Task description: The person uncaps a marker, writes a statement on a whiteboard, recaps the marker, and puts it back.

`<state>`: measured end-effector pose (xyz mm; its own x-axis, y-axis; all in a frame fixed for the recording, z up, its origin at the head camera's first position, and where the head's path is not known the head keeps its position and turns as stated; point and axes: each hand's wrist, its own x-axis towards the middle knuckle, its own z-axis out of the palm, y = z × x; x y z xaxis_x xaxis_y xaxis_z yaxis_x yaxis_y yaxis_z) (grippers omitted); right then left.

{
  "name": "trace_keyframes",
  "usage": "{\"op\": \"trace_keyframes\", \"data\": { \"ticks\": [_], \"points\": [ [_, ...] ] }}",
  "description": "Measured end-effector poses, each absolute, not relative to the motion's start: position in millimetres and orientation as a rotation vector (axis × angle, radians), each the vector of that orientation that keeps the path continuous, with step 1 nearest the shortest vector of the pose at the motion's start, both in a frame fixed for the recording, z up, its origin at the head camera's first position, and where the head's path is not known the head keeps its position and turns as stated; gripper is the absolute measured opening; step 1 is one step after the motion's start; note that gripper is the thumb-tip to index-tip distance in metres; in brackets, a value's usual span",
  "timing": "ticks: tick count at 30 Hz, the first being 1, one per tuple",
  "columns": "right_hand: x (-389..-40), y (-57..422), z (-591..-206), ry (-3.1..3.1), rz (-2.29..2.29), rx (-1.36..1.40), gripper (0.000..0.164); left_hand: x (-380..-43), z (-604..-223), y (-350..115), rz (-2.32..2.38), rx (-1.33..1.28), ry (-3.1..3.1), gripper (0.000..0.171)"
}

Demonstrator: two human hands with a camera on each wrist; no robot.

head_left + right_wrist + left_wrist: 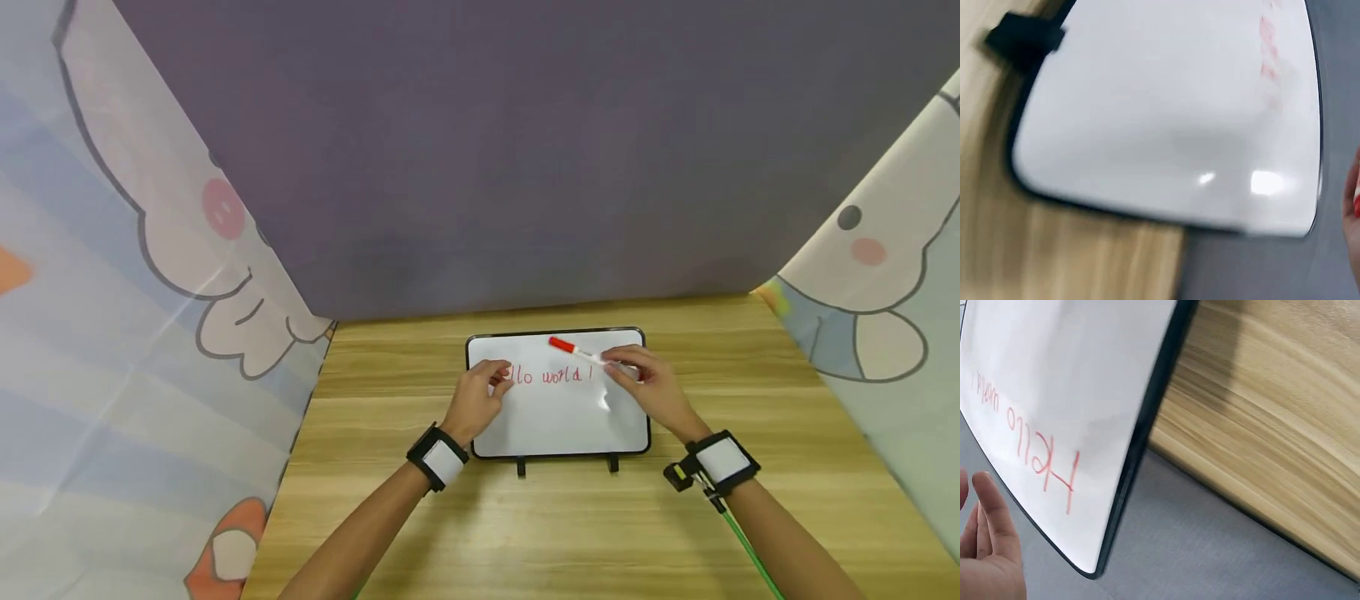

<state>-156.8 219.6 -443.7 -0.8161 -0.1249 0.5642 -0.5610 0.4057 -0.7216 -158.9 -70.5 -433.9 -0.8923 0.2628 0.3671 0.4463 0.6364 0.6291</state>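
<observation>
My right hand (651,385) pinches a white marker (585,354) with a red cap, held over the upper right part of a whiteboard (555,425). The capped end points left. Red handwriting (561,376) runs across the board, and "Hello world" reads mirrored in the left wrist view. At the board's left side my left hand (480,398) covers the first letters in the head view. Its fingers (999,519) are loosely bent and hold nothing. Only a sliver of the right hand (1352,240) shows at the edge of the right wrist view, with a bit of red beside it.
The black-framed board stands on two dark feet (521,467) on a wood-grain table (390,500). A grey panel (480,167) rises behind the table, with cartoon-printed sheets (135,350) at both sides. A green cable (750,550) runs along the right forearm.
</observation>
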Motion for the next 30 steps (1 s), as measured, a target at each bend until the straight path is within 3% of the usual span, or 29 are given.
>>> {"op": "trace_keyframes", "data": {
  "ticks": [6, 11, 21, 30],
  "points": [
    [-136.2, 282.7, -487.2, -1.939, 1.390, 0.058, 0.017, -160.7, -441.2, -84.5, -1.098, -0.495, -2.593, 0.020],
    [-112.6, 311.7, -531.6, -2.057, 1.116, -0.132, 0.014, -162.8, -445.1, -86.0, -1.081, -0.479, -2.588, 0.019],
    [-92.6, 310.2, -567.5, -2.273, 0.968, -0.425, 0.014, -158.8, -442.2, -83.2, -1.125, -0.478, -2.583, 0.018],
    [-86.8, 305.8, -571.4, -2.293, 1.009, -0.502, 0.018, -156.0, -444.0, -85.5, -1.133, -0.485, -2.571, 0.017]
  ]
}}
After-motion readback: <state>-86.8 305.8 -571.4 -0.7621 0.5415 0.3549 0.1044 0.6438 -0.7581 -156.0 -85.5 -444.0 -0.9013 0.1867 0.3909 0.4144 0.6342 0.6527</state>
